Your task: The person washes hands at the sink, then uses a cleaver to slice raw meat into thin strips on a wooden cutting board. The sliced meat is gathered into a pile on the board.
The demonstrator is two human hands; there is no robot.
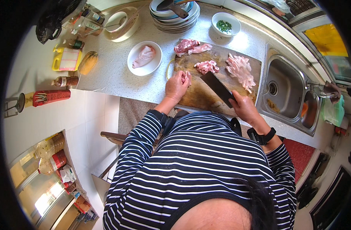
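My left hand (176, 85) is closed around a piece of raw meat (188, 78) at the left edge of the wooden cutting board (218, 102). In my right hand (244, 105) is the handle of a cleaver (217, 88), its broad dark blade angled over the middle of the board. Just beyond the blade lies a small heap of cut raw meat (207, 67). A larger pile of pale meat slices (241, 71) spreads along the board's right side. Larger raw pieces (187, 47) rest at the far left corner.
Left of the board stands a white bowl (159, 63) with a raw meat piece (144, 56). Beyond the board are stacked plates (175, 24) and a bowl of chopped greens (223, 26). A steel sink (287, 86) borders the right. Bottles and a yellow squash (88, 62) line the left.
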